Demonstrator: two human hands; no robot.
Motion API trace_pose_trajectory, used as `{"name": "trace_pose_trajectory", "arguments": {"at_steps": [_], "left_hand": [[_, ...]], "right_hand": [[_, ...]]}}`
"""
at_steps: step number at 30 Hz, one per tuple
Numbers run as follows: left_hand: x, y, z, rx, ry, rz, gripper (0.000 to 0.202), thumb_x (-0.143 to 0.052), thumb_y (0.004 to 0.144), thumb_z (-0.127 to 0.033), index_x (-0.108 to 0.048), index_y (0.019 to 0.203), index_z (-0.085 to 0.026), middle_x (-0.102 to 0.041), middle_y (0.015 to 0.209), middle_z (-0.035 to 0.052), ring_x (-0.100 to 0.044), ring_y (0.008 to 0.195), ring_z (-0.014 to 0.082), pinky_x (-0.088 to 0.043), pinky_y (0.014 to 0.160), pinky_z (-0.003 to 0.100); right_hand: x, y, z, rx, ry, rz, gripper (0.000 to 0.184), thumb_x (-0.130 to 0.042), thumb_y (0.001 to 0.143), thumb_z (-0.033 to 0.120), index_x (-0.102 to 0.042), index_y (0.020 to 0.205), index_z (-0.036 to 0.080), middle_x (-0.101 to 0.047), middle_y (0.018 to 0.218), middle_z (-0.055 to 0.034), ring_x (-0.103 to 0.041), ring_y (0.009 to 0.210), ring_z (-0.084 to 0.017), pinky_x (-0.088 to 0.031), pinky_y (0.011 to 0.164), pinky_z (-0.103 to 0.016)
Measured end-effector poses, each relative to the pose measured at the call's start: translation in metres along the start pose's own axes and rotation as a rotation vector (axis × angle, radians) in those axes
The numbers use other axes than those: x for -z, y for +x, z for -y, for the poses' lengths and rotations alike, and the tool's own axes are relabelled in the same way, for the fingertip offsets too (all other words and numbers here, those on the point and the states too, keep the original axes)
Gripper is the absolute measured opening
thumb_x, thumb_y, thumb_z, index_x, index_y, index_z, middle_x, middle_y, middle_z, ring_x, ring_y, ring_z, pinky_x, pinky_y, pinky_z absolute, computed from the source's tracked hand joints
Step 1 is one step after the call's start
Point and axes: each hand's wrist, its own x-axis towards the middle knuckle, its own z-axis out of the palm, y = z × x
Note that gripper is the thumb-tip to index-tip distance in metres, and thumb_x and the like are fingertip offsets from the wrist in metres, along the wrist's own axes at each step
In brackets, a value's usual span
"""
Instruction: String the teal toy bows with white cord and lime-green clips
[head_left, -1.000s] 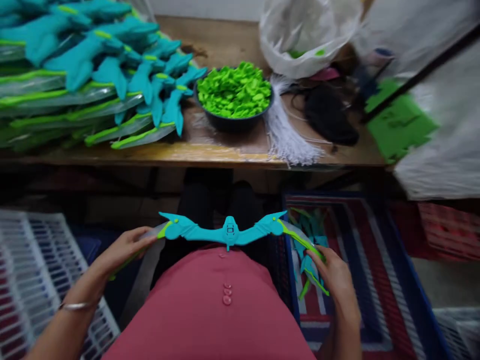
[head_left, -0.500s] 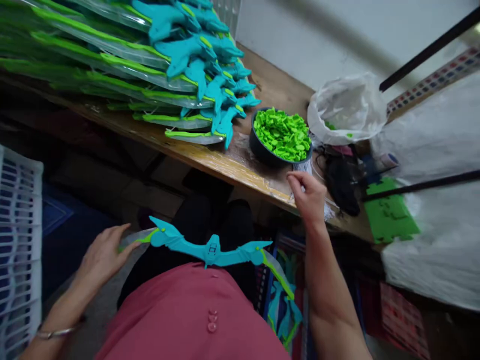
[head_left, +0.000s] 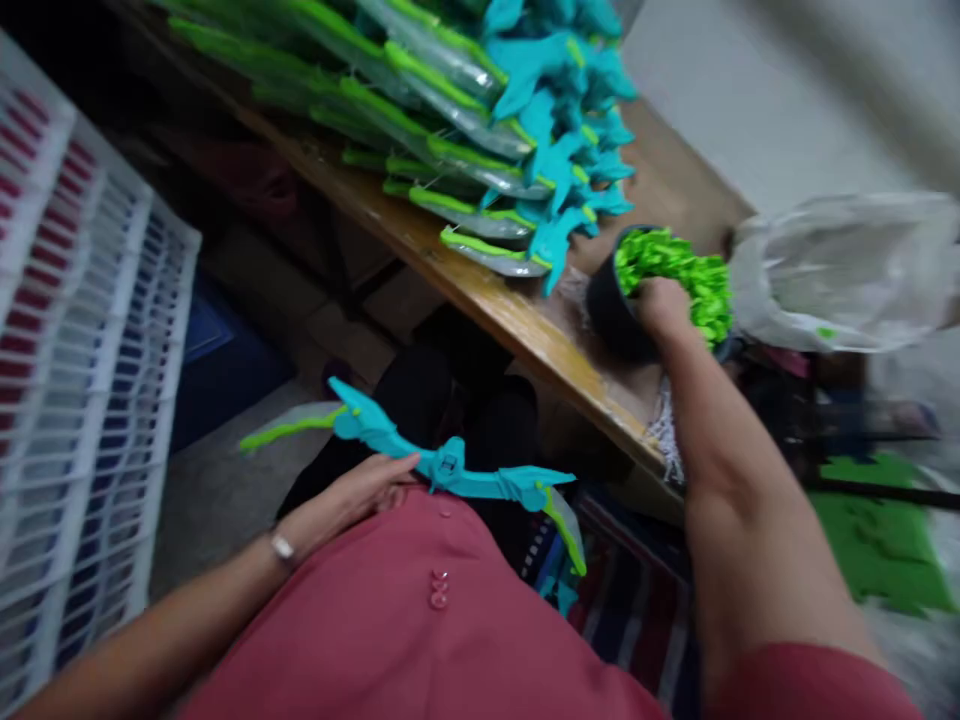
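Note:
Across my lap lies a turquoise toy bow (head_left: 480, 480) with a green and clear limb at each end. My left hand (head_left: 367, 488) grips it just left of its middle, the fingers partly hidden beneath and against the shirt. Over on the table, my right hand (head_left: 664, 305) reaches into a dark bowl (head_left: 611, 310) heaped with small bright green plastic pieces (head_left: 705, 275). The fingertips of that hand are blurred and hidden at the pieces, so what they hold does not show.
Many turquoise and green toy bows (head_left: 525, 150) are stacked on the wooden table (head_left: 517, 335). Right of the bowl stands a white plastic bag (head_left: 832, 270). A white slatted crate (head_left: 97, 300) is at my left. A green foam mat (head_left: 885, 530) lies at far right.
My right hand has moved from the table edge into the bowl. My left hand has gone from the bow's left limb to its middle. The view has turned and shifted.

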Motion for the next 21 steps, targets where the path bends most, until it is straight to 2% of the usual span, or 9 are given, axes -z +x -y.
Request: {"name": "trace_pose_trajectory", "arguments": {"at_steps": [2,4,9,12,14,17,21], "left_hand": [[-0.003,0.014,0.001,0.021,-0.073,-0.021,0.05,-0.091,0.064,-0.054,-0.075,0.085,-0.011,-0.078,0.085,0.0124,-0.062,0.053,0.0119,-0.037,0.043,0.019],[-0.007,0.028,0.005,0.038,-0.125,-0.039,0.048,-0.091,0.065,-0.052,-0.075,0.085,-0.011,-0.078,0.087,0.0125,-0.066,0.059,0.0141,-0.045,0.048,0.021],[-0.022,0.046,0.019,0.006,-0.196,-0.03,0.043,-0.094,0.063,-0.045,-0.077,0.085,-0.012,-0.08,0.09,0.0125,-0.073,0.077,0.0211,-0.057,0.066,0.029],[-0.026,0.044,0.02,-0.026,-0.226,0.007,0.045,-0.093,0.064,-0.047,-0.077,0.089,-0.013,-0.081,0.097,0.0145,-0.075,0.089,0.0268,-0.06,0.074,0.034],[-0.027,0.041,0.019,-0.036,-0.239,0.024,0.046,-0.092,0.065,-0.048,-0.076,0.089,-0.012,-0.081,0.097,0.0156,-0.076,0.089,0.029,-0.061,0.075,0.037],[-0.028,0.034,0.015,-0.054,-0.242,0.045,0.047,-0.091,0.066,-0.048,-0.075,0.089,-0.011,-0.081,0.094,0.0165,-0.076,0.083,0.0295,-0.062,0.071,0.039],[-0.031,0.026,0.009,-0.1,-0.229,0.049,0.043,-0.091,0.068,-0.043,-0.074,0.087,-0.008,-0.079,0.088,0.0172,-0.075,0.076,0.0264,-0.061,0.065,0.035]], "right_hand": [[-0.001,0.0,0.0,-0.006,-0.028,0.026,0.024,-0.064,0.093,0.009,-0.075,0.112,-0.002,-0.069,0.113,-0.0318,-0.064,0.104,-0.028,-0.04,0.086,-0.04],[0.0,-0.001,-0.002,-0.004,-0.038,0.039,0.026,-0.065,0.094,0.01,-0.075,0.114,-0.003,-0.068,0.115,-0.0335,-0.063,0.104,-0.028,-0.037,0.083,-0.04],[-0.003,-0.002,-0.01,-0.004,0.011,-0.013,0.021,-0.068,0.089,0.01,-0.079,0.105,0.002,-0.073,0.104,-0.0266,-0.061,0.089,-0.023,-0.037,0.077,-0.035],[-0.009,-0.001,-0.016,-0.028,0.097,-0.099,0.026,-0.07,0.088,0.011,-0.077,0.111,0.002,-0.074,0.1,-0.0231,-0.058,0.079,-0.019,-0.039,0.075,-0.032],[-0.013,0.0,-0.02,-0.05,0.176,-0.153,0.028,-0.072,0.087,0.011,-0.077,0.113,0.004,-0.075,0.097,-0.0204,-0.057,0.072,-0.017,-0.04,0.073,-0.031],[-0.017,0.001,-0.026,-0.086,0.316,-0.232,0.023,-0.074,0.084,0.007,-0.079,0.105,0.005,-0.075,0.088,-0.0169,-0.055,0.064,-0.015,-0.041,0.067,-0.029],[-0.017,0.0,-0.033,-0.118,0.521,-0.388,0.016,-0.073,0.079,0.001,-0.079,0.091,0.009,-0.072,0.079,-0.0094,-0.057,0.064,-0.015,-0.044,0.067,-0.029]]}}
